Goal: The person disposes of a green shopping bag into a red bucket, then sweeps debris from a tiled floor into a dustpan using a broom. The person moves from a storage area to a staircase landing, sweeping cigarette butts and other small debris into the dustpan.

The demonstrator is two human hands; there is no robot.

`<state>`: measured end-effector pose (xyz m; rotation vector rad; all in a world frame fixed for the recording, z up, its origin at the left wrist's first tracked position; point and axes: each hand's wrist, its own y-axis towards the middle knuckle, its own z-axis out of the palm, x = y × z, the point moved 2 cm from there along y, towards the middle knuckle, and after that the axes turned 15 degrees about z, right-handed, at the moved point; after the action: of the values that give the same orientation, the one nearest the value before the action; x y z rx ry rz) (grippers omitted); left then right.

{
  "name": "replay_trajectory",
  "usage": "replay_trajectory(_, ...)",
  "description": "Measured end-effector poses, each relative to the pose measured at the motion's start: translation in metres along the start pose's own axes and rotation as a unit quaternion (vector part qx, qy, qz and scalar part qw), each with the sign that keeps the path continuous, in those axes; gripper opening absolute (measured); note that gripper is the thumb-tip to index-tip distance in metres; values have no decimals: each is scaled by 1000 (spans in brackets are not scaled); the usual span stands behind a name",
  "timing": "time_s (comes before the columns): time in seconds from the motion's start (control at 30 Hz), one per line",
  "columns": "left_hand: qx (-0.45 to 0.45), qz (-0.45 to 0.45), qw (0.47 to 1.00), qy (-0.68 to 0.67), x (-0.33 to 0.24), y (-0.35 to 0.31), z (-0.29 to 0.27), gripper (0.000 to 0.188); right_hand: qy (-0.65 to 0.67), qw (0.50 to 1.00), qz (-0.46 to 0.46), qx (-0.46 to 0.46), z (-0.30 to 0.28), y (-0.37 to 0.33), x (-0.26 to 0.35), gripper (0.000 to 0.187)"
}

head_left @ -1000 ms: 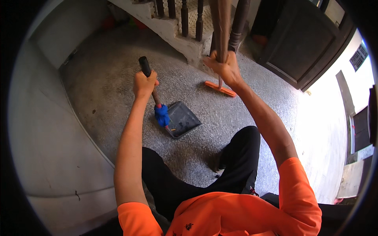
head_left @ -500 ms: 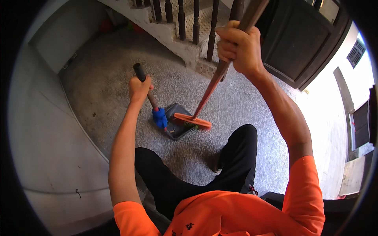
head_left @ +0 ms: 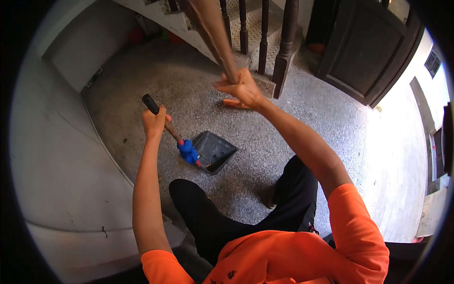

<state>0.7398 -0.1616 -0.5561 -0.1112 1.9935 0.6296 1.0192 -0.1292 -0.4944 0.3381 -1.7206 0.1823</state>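
My left hand is wrapped round the handle of a long-handled dustpan, just below its black grip. Blue material is tied round the lower handle, and the black pan rests on the speckled floor with a little debris in it. My right hand grips the wooden stick of a broom, which rises toward the top edge. Part of an orange broom head shows just below that hand, beyond the pan; the rest is hidden behind the hand.
A staircase with dark balusters stands ahead. To its right is a dark door, with bright light on the floor beside it. A pale wall runs along my left. Red objects lie under the stairs.
The broom has left the dustpan and swung forward, its stick now leaning up to the left. My right hand moved left and lower; my left hand shifted slightly left and down.
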Motion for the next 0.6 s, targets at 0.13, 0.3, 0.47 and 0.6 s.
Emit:
replay_trajectory(0.13, -4, 29, 1000, -11, 5, -2, 6, 25, 32, 998, -38, 48, 43, -11, 38, 22)
replay_trajectory(0.3, 32, -2, 999, -2, -2, 1, 3, 24, 148, 985, -35, 75, 31, -34, 81, 28)
replay_trajectory(0.47, 104, 44, 993, -23, -21, -2, 7, 24, 129, 984, -118, -34, -29, -37, 80, 23)
replay_trajectory(0.6, 164, 50, 985, -16, -36, 2, 0, 22, 82, 983, -144, -79, -79, -46, 90, 26)
